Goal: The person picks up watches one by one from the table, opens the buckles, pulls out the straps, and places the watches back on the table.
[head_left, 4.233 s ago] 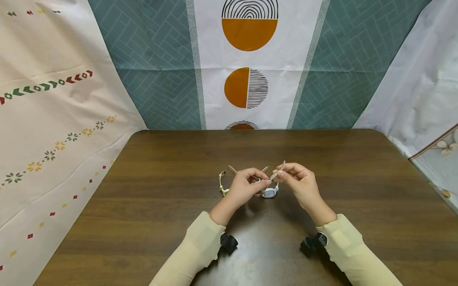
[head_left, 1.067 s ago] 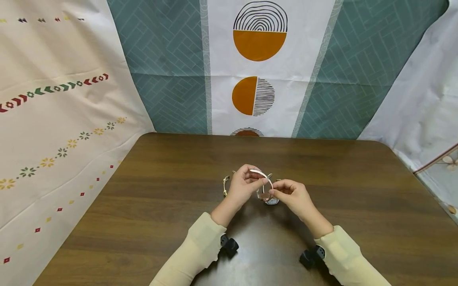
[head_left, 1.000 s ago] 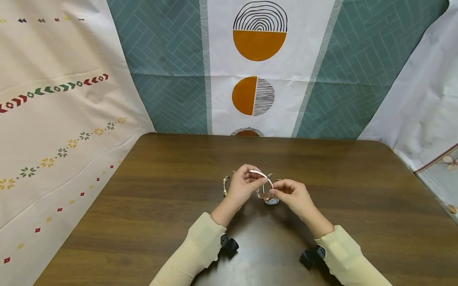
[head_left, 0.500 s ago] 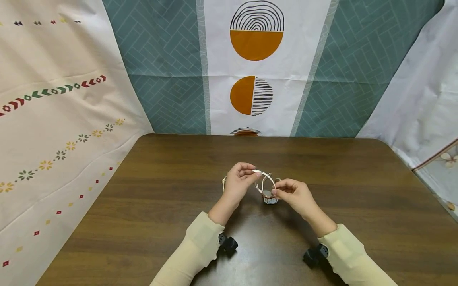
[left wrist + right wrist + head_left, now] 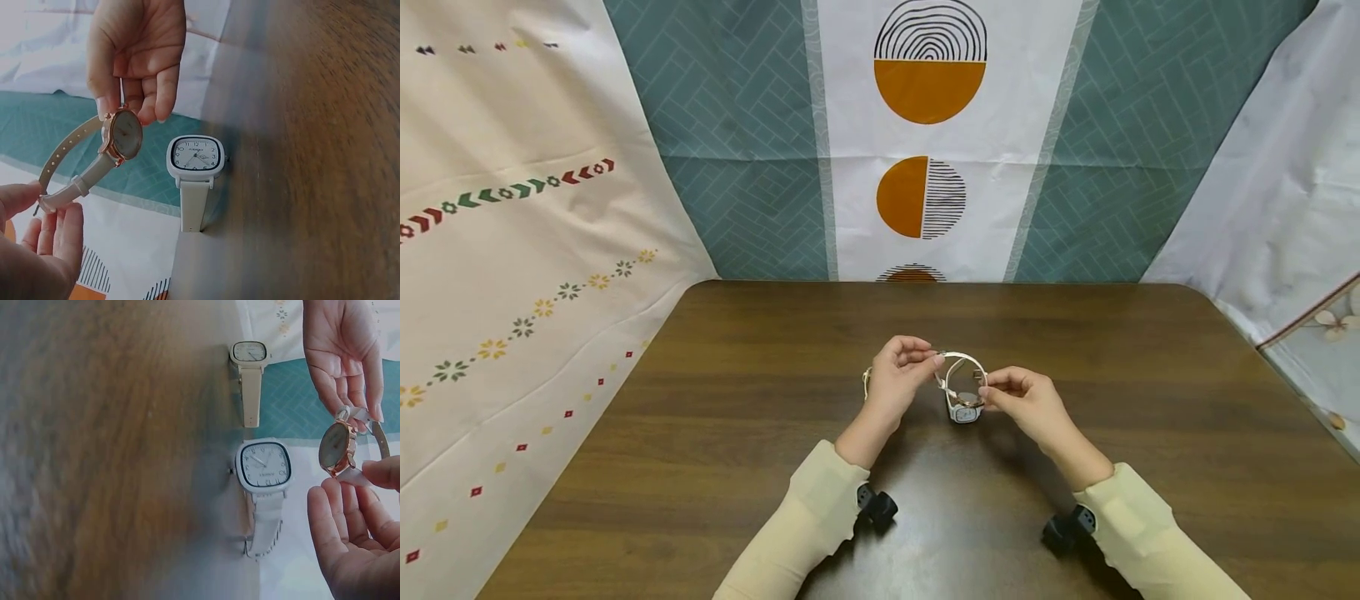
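Between both hands hangs a round wristwatch [image 5: 128, 134] with a rose-gold case and a pale strap bent into a loop. My left hand [image 5: 895, 379] pinches the strap near its buckle, as the left wrist view shows. On the other side my right hand [image 5: 1030, 404] grips the strap beside the case with thumb and fingers. The watch is held over a white square-faced wristwatch [image 5: 266, 465], which stands on the table with its strap looped up behind. Left of my left hand is a cream wristwatch [image 5: 248, 352], mostly hidden by that hand in the head view.
All this takes place on a brown wooden table [image 5: 760, 417]. A teal and white patterned cloth [image 5: 745, 167] hangs behind its far edge, with pale cloths at both sides. A small black camera [image 5: 880, 508] sits at the left wrist, another [image 5: 1060, 533] at the right.
My hands have drawn slightly apart, the right moving a little rightward. The held strap, a loose-ended length in the oldest frame, now forms a wider loop, and the case has turned.
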